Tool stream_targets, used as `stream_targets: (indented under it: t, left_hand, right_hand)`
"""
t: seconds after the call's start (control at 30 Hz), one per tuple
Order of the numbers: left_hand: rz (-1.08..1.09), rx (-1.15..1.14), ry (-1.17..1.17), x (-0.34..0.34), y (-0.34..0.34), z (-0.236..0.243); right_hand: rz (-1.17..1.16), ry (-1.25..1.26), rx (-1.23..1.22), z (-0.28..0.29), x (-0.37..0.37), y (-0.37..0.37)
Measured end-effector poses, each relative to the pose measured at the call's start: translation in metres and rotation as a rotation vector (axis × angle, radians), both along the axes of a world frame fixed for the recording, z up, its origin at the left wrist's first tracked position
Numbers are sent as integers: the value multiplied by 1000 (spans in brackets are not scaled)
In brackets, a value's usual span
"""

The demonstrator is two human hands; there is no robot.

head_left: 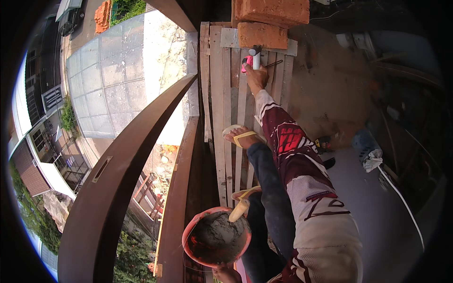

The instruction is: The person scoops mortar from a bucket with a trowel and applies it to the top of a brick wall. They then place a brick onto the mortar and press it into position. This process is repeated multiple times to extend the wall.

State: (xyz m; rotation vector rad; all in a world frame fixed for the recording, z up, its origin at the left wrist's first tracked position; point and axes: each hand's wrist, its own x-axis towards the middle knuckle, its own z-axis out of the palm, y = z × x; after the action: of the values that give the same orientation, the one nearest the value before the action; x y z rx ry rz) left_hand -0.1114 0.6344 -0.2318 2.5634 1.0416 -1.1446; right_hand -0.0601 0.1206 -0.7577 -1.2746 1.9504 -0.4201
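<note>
My right hand [257, 78] reaches far forward over the planks, fingers closed around a white tube-like tool with a dark end [256, 60]. A bright pink piece [246, 63] sits against the fingers; its kind is unclear. Just beyond stands a stack of orange bricks [262, 35]. At the lower edge, my left hand [226, 274] grips the near rim of a reddish bucket [187, 234], mostly out of the picture. Grey mortar [218, 236] lies inside the bucket, and a tool with a wooden handle [239, 210] leans out over its far rim.
My sandalled feet [243, 137] stand on a narrow wooden plank platform [221, 108]. Along its left runs a brown frame [130, 137], with a long drop to the ground outside. A thin dark rod [274, 63] lies near the bricks. A blue container [365, 144] is at right.
</note>
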Motion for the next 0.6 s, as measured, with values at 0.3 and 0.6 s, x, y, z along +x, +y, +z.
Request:
stream_targets:
  t: [0.3,0.6]
  left_hand:
    - [303,-268,-169,8,-33,-5]
    - [430,-203,-207,-8,-20,-8]
  right_hand:
    - [-220,-18,87,-32,-97,4]
    - [-288,-519,56,-13,-79,-35]
